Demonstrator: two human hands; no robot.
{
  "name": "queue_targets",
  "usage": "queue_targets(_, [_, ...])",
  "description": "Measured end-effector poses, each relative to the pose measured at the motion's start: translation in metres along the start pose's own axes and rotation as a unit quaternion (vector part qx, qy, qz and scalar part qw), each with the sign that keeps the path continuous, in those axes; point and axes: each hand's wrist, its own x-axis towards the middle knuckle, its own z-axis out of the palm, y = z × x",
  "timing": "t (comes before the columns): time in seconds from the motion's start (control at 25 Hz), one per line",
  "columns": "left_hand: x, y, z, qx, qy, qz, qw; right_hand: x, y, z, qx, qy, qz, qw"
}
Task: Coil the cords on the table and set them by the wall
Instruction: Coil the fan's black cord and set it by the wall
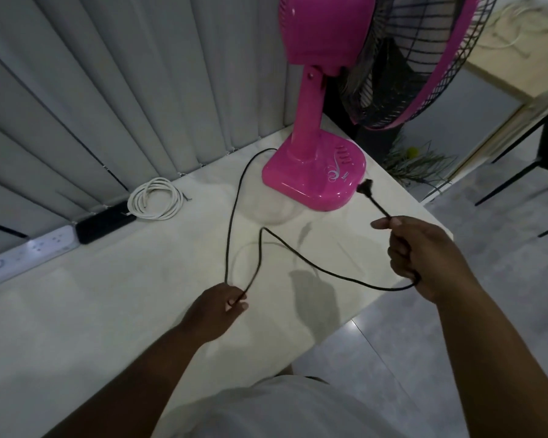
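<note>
Black cord (pixel 234 197) runs from behind the base of the pink fan (pixel 314 172) across the pale table (pixel 76 311) toward the person, then bends back out to the right. Near the front edge, well this side of the fan, the left hand (pixel 217 308) pinches a bend of the cord between thumb and fingers (pixel 234 301), so two strands rise from it toward the fan. The right hand (pixel 424 254), in front of the fan and to its right, is curled around the cord near its end; the plug (pixel 365 186) sticks up from that fist, just beside the fan's base, blurred. Between the two hands the cord sags in a loose curve over the table.

Left of the fan, close to the slatted blinds (pixel 108 90), lies a white cord (pixel 155 199) wound into a flat coil. Further left from the fan along the blinds lie a black block (pixel 105 223) and a white power strip (pixel 26 252), end to end.
</note>
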Motion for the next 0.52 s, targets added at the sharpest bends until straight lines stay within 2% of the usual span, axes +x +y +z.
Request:
queue_targets(0.04, [-0.003,0.005,0.0,-0.025,-0.013,-0.01,1.0,-0.005,0.0,0.014,-0.021,-0.032,-0.013,0.999])
queue_targets(0.08, [-0.005,0.013,0.001,-0.069,0.013,-0.026,0.997,-0.011,0.003,0.03,-0.045,-0.056,-0.029,0.997])
queue_targets(0.16, [-0.004,0.041,-0.006,-0.202,0.111,-0.061,0.971,-0.025,0.013,0.066,-0.099,-0.087,-0.066,0.989])
queue_targets(0.2, [-0.001,0.061,-0.015,-0.294,0.137,-0.083,0.942,-0.033,0.019,0.082,-0.133,-0.099,-0.087,0.982])
queue_targets(0.32, [0.009,0.112,-0.046,-0.562,0.103,-0.101,0.814,-0.054,0.039,0.122,-0.202,-0.149,-0.128,0.96])
queue_targets(0.4, [0.01,0.131,-0.067,-0.647,0.127,-0.095,0.746,-0.061,0.049,0.137,-0.21,-0.2,-0.122,0.949])
queue_targets(0.44, [0.009,0.136,-0.077,-0.667,0.149,-0.097,0.723,-0.063,0.053,0.139,-0.215,-0.244,-0.119,0.938])
queue_targets(0.52, [0.006,0.139,-0.102,-0.684,0.199,-0.096,0.695,-0.06,0.06,0.136,-0.261,-0.353,-0.124,0.89])
